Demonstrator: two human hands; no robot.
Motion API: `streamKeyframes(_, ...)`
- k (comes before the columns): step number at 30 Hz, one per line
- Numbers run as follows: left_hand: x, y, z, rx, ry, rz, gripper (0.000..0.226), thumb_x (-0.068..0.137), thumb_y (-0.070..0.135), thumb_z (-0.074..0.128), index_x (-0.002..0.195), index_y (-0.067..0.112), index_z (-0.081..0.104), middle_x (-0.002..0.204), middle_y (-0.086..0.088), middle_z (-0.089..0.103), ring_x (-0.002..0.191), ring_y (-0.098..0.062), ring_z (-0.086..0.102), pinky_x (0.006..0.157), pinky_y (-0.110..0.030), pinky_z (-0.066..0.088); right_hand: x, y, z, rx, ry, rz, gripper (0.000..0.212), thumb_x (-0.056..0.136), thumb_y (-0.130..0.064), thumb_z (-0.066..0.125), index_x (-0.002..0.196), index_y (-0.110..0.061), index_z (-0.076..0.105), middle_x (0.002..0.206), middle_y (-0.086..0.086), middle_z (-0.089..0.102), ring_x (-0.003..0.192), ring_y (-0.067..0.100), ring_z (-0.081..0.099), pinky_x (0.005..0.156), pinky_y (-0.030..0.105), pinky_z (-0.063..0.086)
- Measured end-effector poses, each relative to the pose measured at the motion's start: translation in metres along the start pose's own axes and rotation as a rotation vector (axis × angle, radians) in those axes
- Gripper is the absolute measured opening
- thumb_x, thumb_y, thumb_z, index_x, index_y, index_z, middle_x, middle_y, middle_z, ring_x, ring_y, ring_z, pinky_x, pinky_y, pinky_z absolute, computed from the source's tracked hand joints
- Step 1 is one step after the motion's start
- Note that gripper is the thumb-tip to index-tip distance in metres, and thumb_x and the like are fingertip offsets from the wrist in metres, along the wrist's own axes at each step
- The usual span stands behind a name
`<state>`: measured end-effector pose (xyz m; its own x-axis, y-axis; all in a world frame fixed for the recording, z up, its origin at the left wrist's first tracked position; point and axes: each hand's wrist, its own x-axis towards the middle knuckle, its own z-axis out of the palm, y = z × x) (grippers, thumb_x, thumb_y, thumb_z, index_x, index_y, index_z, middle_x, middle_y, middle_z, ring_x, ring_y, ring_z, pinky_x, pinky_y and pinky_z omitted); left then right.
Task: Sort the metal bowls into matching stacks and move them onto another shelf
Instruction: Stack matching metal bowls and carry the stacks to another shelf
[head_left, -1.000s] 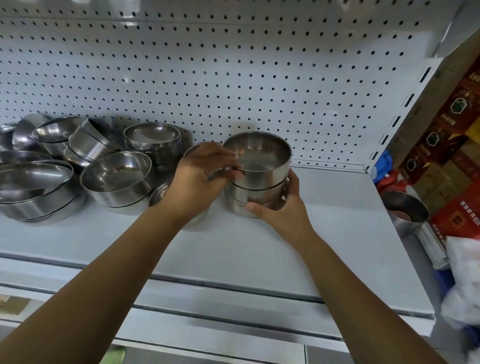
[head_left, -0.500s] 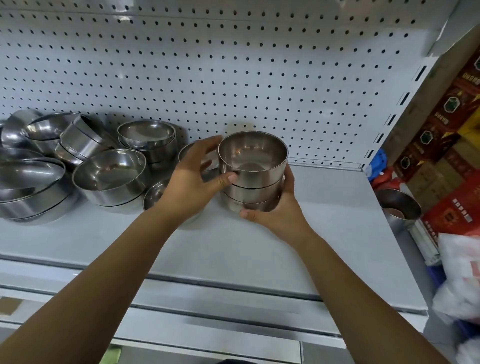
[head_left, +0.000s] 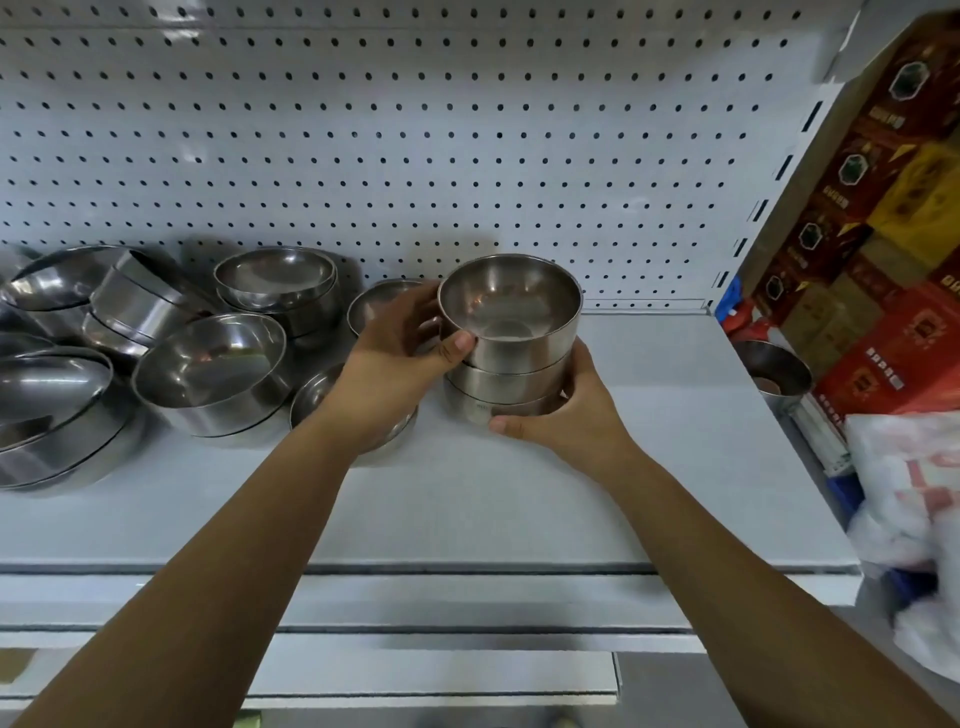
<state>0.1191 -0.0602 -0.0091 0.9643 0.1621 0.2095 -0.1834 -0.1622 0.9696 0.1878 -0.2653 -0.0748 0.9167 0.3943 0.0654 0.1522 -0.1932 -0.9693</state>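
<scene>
A stack of three small straight-sided metal bowls (head_left: 511, 353) stands in the middle of the grey shelf (head_left: 649, 441). My left hand (head_left: 395, 358) clasps the stack's left side, thumb pressed on the top bowl. My right hand (head_left: 566, 415) wraps the bottom bowl from the front right. Loose metal bowls crowd the shelf's left half: a wide bowl (head_left: 210, 371), a nested pair (head_left: 278, 283) at the back, tilted ones (head_left: 135, 301), and large shallow bowls (head_left: 49, 410) at the far left. Two more small bowls (head_left: 376, 306) sit partly hidden behind my left hand.
A white pegboard (head_left: 467, 156) backs the shelf. Beyond the shelf's right end lie another metal bowl (head_left: 774, 369), red and yellow boxes (head_left: 883, 234) and white plastic bags (head_left: 914, 493). A lower shelf edge (head_left: 415, 670) runs below.
Both hands have kept their hold on the stack. My left hand has gone from the top bowl's rim to a clasp on the stack's side. The view has shifted slightly.
</scene>
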Motion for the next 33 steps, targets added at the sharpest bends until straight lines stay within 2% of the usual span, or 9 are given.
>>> streamKeyframes(4, -0.008, 0.005, 0.000, 0.014, -0.056, 0.020, 0.060, 0.088, 0.029, 0.072, 0.143, 0.015, 0.052, 0.139, 0.003, 0.063, 0.133, -0.013, 0.056, 0.111, -0.035, 0.047, -0.033, -0.007, 0.003, 0.047, 0.118, 0.004, 0.113, 0.055, -0.018, 0.102, 0.148, -0.029, 0.039, 0.133, -0.017, 0.061, 0.119, -0.003, 0.061, 0.093, 0.023, 0.056)
streamKeyframes(8, -0.019, 0.014, 0.015, -0.046, -0.213, 0.069, 0.047, 0.094, 0.018, 0.068, 0.139, 0.016, 0.054, 0.139, 0.002, 0.064, 0.131, -0.011, 0.058, 0.101, -0.024, 0.050, -0.076, -0.013, -0.008, 0.033, 0.225, 0.005, 0.113, 0.055, -0.014, 0.102, 0.147, -0.033, 0.041, 0.130, -0.020, 0.062, 0.118, 0.001, 0.061, 0.092, 0.022, 0.056)
streamKeyframes(13, -0.033, 0.012, 0.046, -0.157, -0.365, 0.036, 0.053, 0.087, 0.030, 0.078, 0.133, 0.039, 0.053, 0.138, 0.016, 0.061, 0.128, 0.001, 0.057, 0.089, -0.013, 0.051, -0.133, -0.017, -0.030, -0.007, 0.333, 0.043, 0.118, 0.055, -0.016, 0.102, 0.152, -0.031, 0.037, 0.134, -0.016, 0.060, 0.121, 0.003, 0.060, 0.090, 0.019, 0.055)
streamKeyframes(16, -0.039, 0.014, 0.067, -0.127, -0.473, 0.052, 0.060, 0.081, 0.051, 0.079, 0.134, 0.036, 0.055, 0.139, 0.010, 0.061, 0.129, -0.006, 0.057, 0.089, -0.015, 0.052, -0.167, -0.014, -0.041, -0.026, 0.426, 0.067, 0.117, 0.053, -0.017, 0.103, 0.151, -0.028, 0.039, 0.134, -0.009, 0.062, 0.120, 0.008, 0.062, 0.088, 0.019, 0.053)
streamKeyframes(20, -0.045, 0.026, 0.102, -0.094, -0.561, 0.098, 0.069, 0.071, 0.069, 0.077, 0.131, 0.039, 0.058, 0.137, 0.011, 0.062, 0.128, -0.010, 0.059, 0.090, -0.017, 0.052, -0.206, -0.010, -0.060, -0.038, 0.523, 0.079, 0.118, 0.053, -0.015, 0.102, 0.151, -0.025, 0.039, 0.133, -0.008, 0.065, 0.124, 0.011, 0.062, 0.098, 0.024, 0.051)
streamKeyframes(23, -0.051, 0.036, 0.132, -0.068, -0.598, 0.112, 0.061, 0.073, 0.061, 0.079, 0.128, 0.041, 0.060, 0.132, 0.014, 0.066, 0.125, -0.009, 0.062, 0.089, -0.019, 0.054, -0.230, -0.010, -0.081, -0.043, 0.556, 0.079, 0.118, 0.053, -0.014, 0.102, 0.152, -0.026, 0.039, 0.136, -0.007, 0.064, 0.127, 0.014, 0.062, 0.102, 0.028, 0.053)
streamKeyframes(27, -0.062, 0.051, 0.180, -0.065, -0.624, 0.121, 0.061, 0.073, 0.057, 0.077, 0.129, 0.036, 0.061, 0.129, 0.015, 0.067, 0.121, -0.009, 0.064, 0.091, -0.024, 0.054, -0.259, -0.009, -0.117, -0.032, 0.601, 0.073, 0.113, 0.053, -0.005, 0.099, 0.150, -0.022, 0.042, 0.131, -0.011, 0.067, 0.123, 0.008, 0.063, 0.094, 0.017, 0.051)
streamKeyframes(30, -0.073, 0.061, 0.225, -0.076, -0.631, 0.105, 0.061, 0.073, 0.056, 0.077, 0.129, 0.036, 0.062, 0.128, 0.016, 0.068, 0.120, -0.007, 0.065, 0.098, -0.036, 0.054, -0.284, -0.002, -0.158, -0.041, 0.606, 0.068, 0.117, 0.054, -0.006, 0.100, 0.153, -0.021, 0.039, 0.136, -0.006, 0.065, 0.128, 0.012, 0.061, 0.099, 0.023, 0.053)
streamKeyframes(33, -0.088, 0.072, 0.280, -0.114, -0.657, 0.088, 0.063, 0.073, 0.052, 0.077, 0.131, 0.034, 0.062, 0.126, 0.015, 0.070, 0.120, -0.006, 0.065, 0.100, -0.035, 0.055, -0.315, 0.002, -0.206, -0.049, 0.623, 0.071, 0.118, 0.054, -0.008, 0.100, 0.153, -0.021, 0.039, 0.138, -0.005, 0.064, 0.129, 0.013, 0.060, 0.099, 0.023, 0.053)
